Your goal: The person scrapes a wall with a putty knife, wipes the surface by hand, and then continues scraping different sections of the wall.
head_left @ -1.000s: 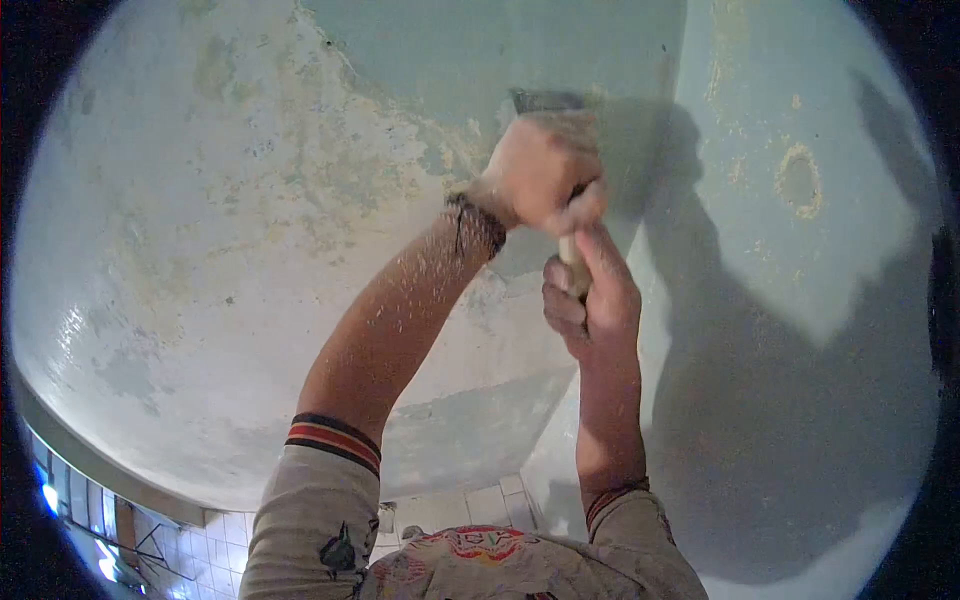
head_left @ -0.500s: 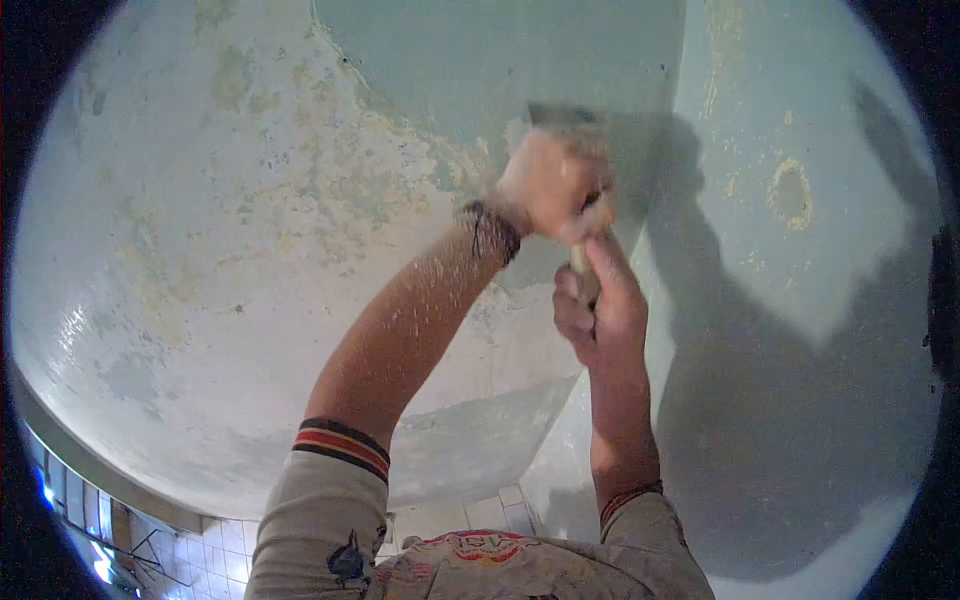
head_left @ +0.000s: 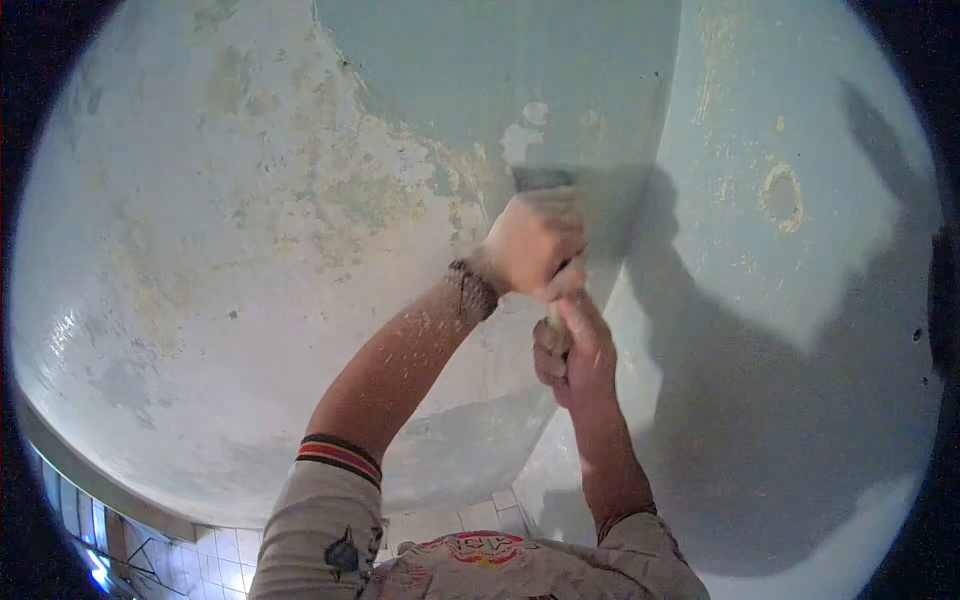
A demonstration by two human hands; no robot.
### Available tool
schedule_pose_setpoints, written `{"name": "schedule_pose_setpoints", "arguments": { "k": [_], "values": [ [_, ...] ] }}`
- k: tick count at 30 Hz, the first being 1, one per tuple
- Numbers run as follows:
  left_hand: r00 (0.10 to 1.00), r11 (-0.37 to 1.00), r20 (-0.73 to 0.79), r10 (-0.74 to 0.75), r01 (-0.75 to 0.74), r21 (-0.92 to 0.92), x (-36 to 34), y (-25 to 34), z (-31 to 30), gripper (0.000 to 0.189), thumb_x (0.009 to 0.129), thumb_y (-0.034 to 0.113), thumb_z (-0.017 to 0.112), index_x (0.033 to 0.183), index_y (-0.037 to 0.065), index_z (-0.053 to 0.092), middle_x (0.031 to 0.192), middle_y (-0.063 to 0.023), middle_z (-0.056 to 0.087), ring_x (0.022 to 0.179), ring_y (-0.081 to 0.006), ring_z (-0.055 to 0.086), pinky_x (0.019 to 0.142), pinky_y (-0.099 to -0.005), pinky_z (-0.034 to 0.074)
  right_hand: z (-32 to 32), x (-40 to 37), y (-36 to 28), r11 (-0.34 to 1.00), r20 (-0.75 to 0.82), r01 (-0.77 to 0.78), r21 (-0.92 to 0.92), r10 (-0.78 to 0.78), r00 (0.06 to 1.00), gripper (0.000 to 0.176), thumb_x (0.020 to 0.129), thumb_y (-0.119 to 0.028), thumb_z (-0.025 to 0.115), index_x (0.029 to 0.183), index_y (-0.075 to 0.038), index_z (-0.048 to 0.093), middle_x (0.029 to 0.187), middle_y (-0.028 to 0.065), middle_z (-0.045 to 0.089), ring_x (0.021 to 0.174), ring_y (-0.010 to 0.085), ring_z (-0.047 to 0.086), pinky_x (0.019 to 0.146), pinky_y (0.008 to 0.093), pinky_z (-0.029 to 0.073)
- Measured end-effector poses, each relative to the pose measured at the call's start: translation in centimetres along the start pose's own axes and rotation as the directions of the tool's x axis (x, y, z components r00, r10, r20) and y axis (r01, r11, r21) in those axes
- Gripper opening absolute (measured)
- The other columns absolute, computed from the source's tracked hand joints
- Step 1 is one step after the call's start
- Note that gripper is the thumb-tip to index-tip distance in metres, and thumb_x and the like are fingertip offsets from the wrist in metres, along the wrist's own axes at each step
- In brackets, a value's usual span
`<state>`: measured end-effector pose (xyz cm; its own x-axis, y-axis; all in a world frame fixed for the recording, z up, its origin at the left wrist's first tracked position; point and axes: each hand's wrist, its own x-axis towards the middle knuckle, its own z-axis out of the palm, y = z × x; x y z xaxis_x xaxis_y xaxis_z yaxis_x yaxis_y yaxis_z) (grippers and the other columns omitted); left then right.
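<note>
Both hands grip one scraper (head_left: 543,180), whose wide dark blade lies against the green painted wall (head_left: 500,70). My left hand (head_left: 540,240), blurred and with a dark bracelet at its wrist, is closed just below the blade. Lower down, my right hand (head_left: 578,350) is wrapped round the pale handle (head_left: 558,325). Above the blade are small whitish bare patches (head_left: 520,140). To the left, paint is gone from a large, mottled whitish area (head_left: 280,220) with a ragged edge.
A second wall (head_left: 760,300) meets the first at a corner on the right. It carries a ring-shaped worn spot (head_left: 782,198) and a large shadow. Below are pale floor tiles (head_left: 215,555), and thin metal legs (head_left: 145,570) stand at the lower left.
Both hands and the scraper have moved down and slightly left along the wall. The whitish patches above the blade now show. Both grips are unchanged.
</note>
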<state>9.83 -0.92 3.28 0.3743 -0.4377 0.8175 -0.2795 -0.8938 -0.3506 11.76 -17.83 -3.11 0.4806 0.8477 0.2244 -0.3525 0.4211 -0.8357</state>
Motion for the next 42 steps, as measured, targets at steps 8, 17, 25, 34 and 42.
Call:
{"name": "schedule_pose_setpoints", "arguments": {
  "k": [8,17,25,34,42],
  "values": [
    [0.991,0.989,0.023,-0.130,0.128,0.069,4.1,-1.2,-4.6,0.030,0.065,0.036,0.058,0.059,0.007,0.057,0.062,-0.0139,0.056,0.059,-0.0339,0.057,0.055,-0.0468,0.044,2.6,2.0,-4.4,0.998,0.167,0.043,-0.035,-0.036,0.985,0.044,0.096,-0.038,0.052,0.131,-0.012,0.048,0.063,-0.0003,0.049,0.038,0.0043,0.035,0.034,0.0202,0.026],
    [0.995,0.988,-0.095,-0.029,0.043,0.146,4.1,-1.4,-6.3,0.028,0.066,0.034,0.057,0.059,0.007,0.057,0.060,-0.0120,0.054,0.059,-0.0336,0.056,0.052,-0.0447,0.044,3.9,2.3,-4.6,0.997,0.126,-0.001,-0.075,0.010,0.992,0.035,0.096,-0.034,0.052,0.125,-0.016,0.048,0.061,-0.0029,0.045,0.038,0.0042,0.036,0.033,0.0193,0.027],
    [0.981,0.996,-0.184,0.065,-0.053,0.071,-0.6,0.7,-3.7,0.026,0.065,0.031,0.056,0.056,0.007,0.054,0.056,-0.0115,0.051,0.060,-0.0332,0.058,0.066,-0.0449,0.050,1.8,0.1,-0.5,0.987,0.043,-0.092,-0.134,0.099,0.994,0.042,0.097,-0.036,0.053,0.130,-0.011,0.050,0.062,-0.0011,0.048,0.039,0.0044,0.035,0.034,0.0210,0.024],
    [0.992,0.984,-0.126,0.015,0.008,0.176,-0.9,1.3,-4.9,0.022,0.067,0.029,0.054,0.063,0.007,0.059,0.072,-0.0132,0.062,0.077,-0.0345,0.065,0.078,-0.0457,0.053,2.1,0.2,-0.8,0.984,0.097,-0.127,-0.124,0.140,0.985,0.044,0.096,-0.036,0.054,0.132,-0.012,0.048,0.063,-0.0009,0.048,0.039,0.0037,0.034,0.034,0.0205,0.024],
    [0.983,0.982,-0.136,-0.120,0.137,0.126,1.2,0.4,-7.1,0.024,0.062,0.030,0.057,0.056,0.007,0.052,0.061,-0.0109,0.051,0.063,-0.0316,0.058,0.083,-0.0454,0.053,4.6,0.5,-3.0,0.986,0.159,0.000,-0.166,0.027,0.987,0.048,0.096,-0.035,0.054,0.136,-0.008,0.047,0.066,-0.0007,0.049,0.040,0.0030,0.034,0.035,0.0190,0.023]
  ]
}}
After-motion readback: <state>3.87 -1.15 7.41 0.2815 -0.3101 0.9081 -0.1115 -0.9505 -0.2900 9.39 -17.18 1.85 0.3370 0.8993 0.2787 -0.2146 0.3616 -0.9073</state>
